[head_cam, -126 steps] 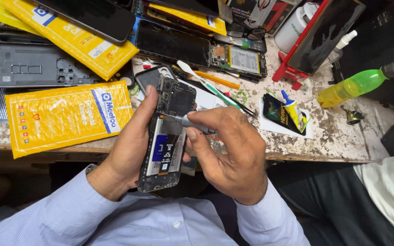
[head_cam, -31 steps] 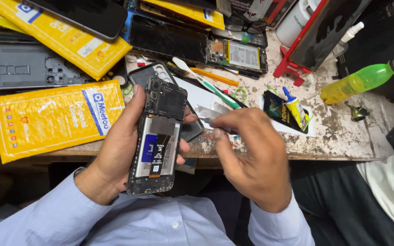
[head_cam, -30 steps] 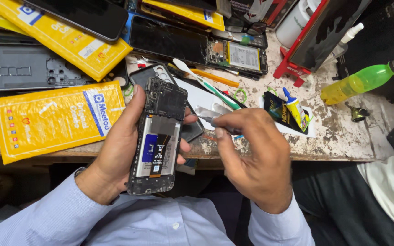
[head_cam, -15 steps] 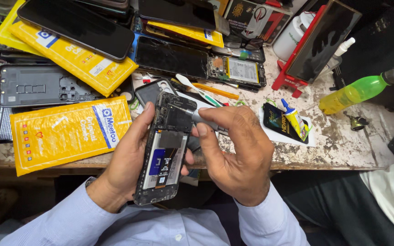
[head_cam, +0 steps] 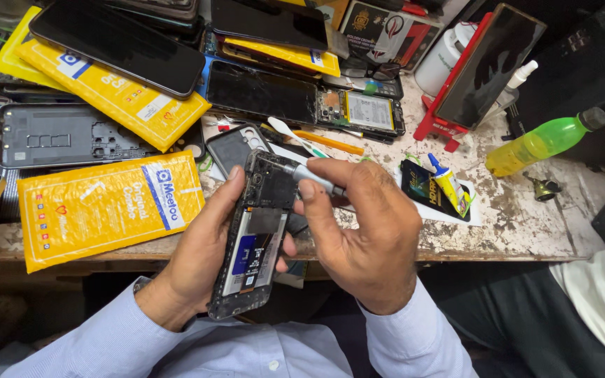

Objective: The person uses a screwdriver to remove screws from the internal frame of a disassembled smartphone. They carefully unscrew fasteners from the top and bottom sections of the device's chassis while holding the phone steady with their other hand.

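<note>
In my left hand (head_cam: 201, 255) the opened phone (head_cam: 253, 234) is black around its frame, with a white battery carrying a blue patch and a grey square above it. The screwdriver (head_cam: 309, 176) in my right hand (head_cam: 369, 238) is silver-grey. My sleeves (head_cam: 99, 343) are pale blue. At nine o'clock from the phone lies a yellow packet (head_cam: 106, 206) with a blue-and-white stripe. At ten o'clock sits a dark grey back cover (head_cam: 64, 134). At three o'clock a yellow tube (head_cam: 449, 183) with a blue cap rests on a black card. At two o'clock lies a bottle (head_cam: 544, 140) of bright green, grey-capped. The tabletop (head_cam: 519, 224) is off-white, mottled with dark stains.
</note>
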